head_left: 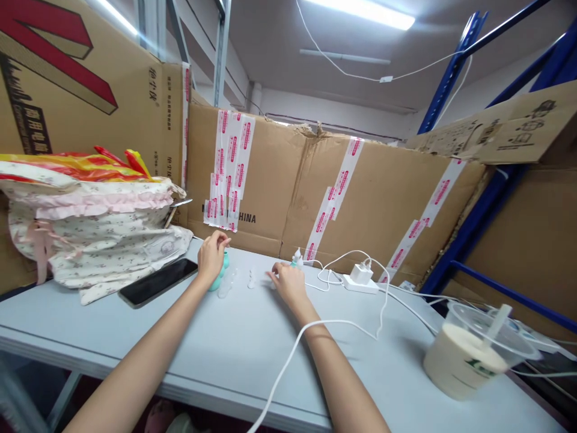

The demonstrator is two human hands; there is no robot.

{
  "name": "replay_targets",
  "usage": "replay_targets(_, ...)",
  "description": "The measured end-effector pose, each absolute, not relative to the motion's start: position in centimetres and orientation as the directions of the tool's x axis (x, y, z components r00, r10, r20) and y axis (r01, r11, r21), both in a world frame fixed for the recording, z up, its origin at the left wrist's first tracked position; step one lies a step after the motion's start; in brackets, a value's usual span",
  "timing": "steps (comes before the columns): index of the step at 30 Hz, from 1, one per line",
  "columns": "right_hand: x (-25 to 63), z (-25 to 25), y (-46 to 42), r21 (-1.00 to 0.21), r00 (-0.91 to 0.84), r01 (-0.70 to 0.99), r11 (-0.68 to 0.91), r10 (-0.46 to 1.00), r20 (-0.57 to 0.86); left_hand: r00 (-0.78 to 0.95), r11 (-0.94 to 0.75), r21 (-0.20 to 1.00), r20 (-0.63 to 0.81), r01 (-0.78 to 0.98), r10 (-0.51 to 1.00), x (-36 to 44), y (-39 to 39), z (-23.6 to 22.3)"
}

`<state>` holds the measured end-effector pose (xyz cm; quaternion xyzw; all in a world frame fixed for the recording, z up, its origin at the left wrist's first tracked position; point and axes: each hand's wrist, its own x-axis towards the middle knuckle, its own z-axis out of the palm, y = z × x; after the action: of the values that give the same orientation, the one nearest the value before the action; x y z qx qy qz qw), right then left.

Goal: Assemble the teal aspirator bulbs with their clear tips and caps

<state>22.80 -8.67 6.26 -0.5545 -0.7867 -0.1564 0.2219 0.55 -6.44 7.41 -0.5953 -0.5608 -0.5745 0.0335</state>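
My left hand [211,255] is closed around the top of a small teal object [220,272] standing on the grey table [225,349]. My right hand [287,282] rests on the table a little to the right, fingers curled near small clear plastic pieces [251,278]. Another small teal and white piece [296,258] sits just behind my right hand. What the right fingers hold, if anything, is too small to make out.
A black phone [157,281] lies left of my left hand, by a floral fabric bundle [90,228]. A white charger block [360,276] with cables lies right of my right hand. A lidded milk tea cup [469,358] stands at the right. Taped cardboard walls [360,198] close the back.
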Motion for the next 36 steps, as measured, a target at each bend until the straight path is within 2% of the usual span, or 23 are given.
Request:
replay_targets(3, 22.1, 6.9, -9.4, -0.083, -0.218, 0.916, 0.392, 0.661, 0.718, -0.315, -0.366, 0.634, 0.705, 0.681, 0.635, 0.5, -6.4, 7.3)
replay_targets(6, 21.0, 6.8, -10.2, -0.152, -0.251, 0.821, 0.55, 0.587, 0.77, -0.287, -0.371, 0.634, 0.693, 0.678, 0.661, 0.6, -6.3, 7.1)
replay_targets(9, 19.7, 6.0, -10.8, -0.177, -0.344, 0.727, 0.663, 0.576, 0.742, -0.228, -0.403, 0.617, 0.695, 0.675, 0.682, 0.7, -6.2, 7.0)
replay_targets(15, 17.3, 5.2, -12.0, -0.188, -0.407, 0.716, 0.672, 0.621, 0.669, -0.185, -0.418, 0.605, 0.691, 0.678, 0.699, 0.7, -6.1, 7.1)
replay_targets(22, 15.2, 3.8, -12.2, 0.011, -0.583, 0.696, 0.718, 0.557, 0.591, -0.1, -0.439, 0.623, 0.641, 0.647, 0.761, 0.6, -5.8, 6.8)
replay_targets(24, 14.9, 3.4, -12.0, 0.033, -0.603, 0.689, 0.724, 0.548, 0.58, -0.067, -0.456, 0.628, 0.629, 0.631, 0.774, 0.5, -5.7, 6.8)
replay_targets(28, 15.0, 3.4, -11.9, -0.023, -0.588, 0.671, 0.741, 0.55, 0.593, -0.022, -0.484, 0.637, 0.618, 0.601, 0.786, 0.4, -5.4, 6.8)
replay_targets(32, 15.3, 3.8, -12.3, -0.137, -0.557, 0.631, 0.764, 0.569, 0.605, -0.051, -0.459, 0.628, 0.622, 0.628, 0.781, 0.2, -5.2, 6.7)
replay_targets(36, 15.1, 3.6, -12.6, -0.188, -0.585, 0.563, 0.805, 0.549, 0.597, -0.045, -0.46, 0.628, 0.619, 0.628, 0.784, 0.1, -5.1, 6.5)
